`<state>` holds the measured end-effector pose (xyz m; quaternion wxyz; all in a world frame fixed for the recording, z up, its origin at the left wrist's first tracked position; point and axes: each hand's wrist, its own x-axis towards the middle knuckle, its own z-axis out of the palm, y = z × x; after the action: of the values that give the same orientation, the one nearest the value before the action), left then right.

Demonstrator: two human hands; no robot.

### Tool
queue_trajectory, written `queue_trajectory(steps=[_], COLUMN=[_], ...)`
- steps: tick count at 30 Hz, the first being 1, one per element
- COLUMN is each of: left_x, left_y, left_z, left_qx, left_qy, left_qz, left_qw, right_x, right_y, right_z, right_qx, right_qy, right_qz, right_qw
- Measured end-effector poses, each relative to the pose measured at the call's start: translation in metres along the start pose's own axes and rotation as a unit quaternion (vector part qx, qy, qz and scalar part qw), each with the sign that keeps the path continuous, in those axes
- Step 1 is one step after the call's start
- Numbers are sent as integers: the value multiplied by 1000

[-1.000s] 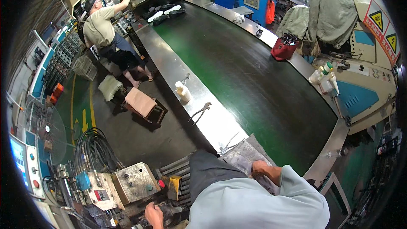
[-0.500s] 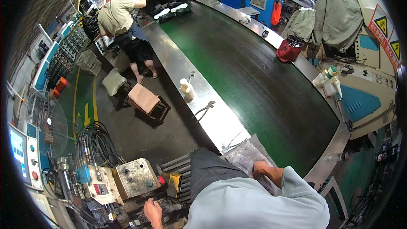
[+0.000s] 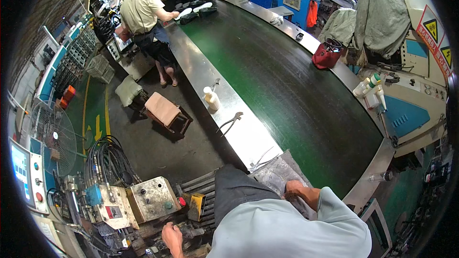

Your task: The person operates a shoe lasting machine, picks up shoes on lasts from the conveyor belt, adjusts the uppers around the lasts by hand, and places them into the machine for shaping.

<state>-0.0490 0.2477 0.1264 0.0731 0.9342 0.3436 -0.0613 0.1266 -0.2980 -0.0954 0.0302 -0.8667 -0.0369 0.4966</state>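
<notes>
My left hand [image 3: 172, 237] is at the lower left, by the grimy machine parts below a control box [image 3: 155, 200] with knobs and a red button. Its fingers are curled; whether anything is inside them is hidden. My right hand [image 3: 300, 190] rests on a worn grey sheet [image 3: 270, 177] at the near end of the conveyor belt [image 3: 282, 81]. Its fingers bend down out of sight. On the metal ledge beyond the sheet lie pliers [image 3: 231, 123], a second metal tool [image 3: 261, 161] and a white bottle [image 3: 211, 98].
A co-worker [image 3: 143, 16] stands at the belt's far left, near shoe parts [image 3: 193, 10]. A padded stool [image 3: 162, 109] is on the floor left of the belt. A red bag [image 3: 327, 55] and bottles [image 3: 368, 87] are along the right ledge. A fan [image 3: 55, 136] stands far left.
The co-worker has turned toward the belt and lowered an arm to the shoe parts. My hands stay where they were.
</notes>
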Motion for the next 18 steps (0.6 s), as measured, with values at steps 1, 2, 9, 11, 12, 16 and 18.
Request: queue_trajectory(steps=[1,2,9,11,12,16,18], left_x=[0,1,-1,-1,0,2,2], left_y=[-1,-2,5,1,-1,-4,-1], left_z=[0,1,-4,-1,0,2,1], left_qx=[-3,-6,-4,-2,-2,1,1], left_qy=[-2,-3,-5,1,0,-11,-9], left_qz=[5,10,-1,5,5,11,13], left_qw=[1000,1000,1000,1000,1000,1000,1000], right_x=[0,0,0,-1,-2,-2,0], right_y=[0,1,3,3,3,3,3], right_z=[0,0,1,-1,-2,-4,-2], right_qx=[1,3,1,1,11,17,-6], right_qy=[-1,-1,-3,-3,-10,-25,-11], right_qz=[-1,-2,-7,-12,-12,-12,-14], right_qw=[1000,1000,1000,1000,1000,999,1000])
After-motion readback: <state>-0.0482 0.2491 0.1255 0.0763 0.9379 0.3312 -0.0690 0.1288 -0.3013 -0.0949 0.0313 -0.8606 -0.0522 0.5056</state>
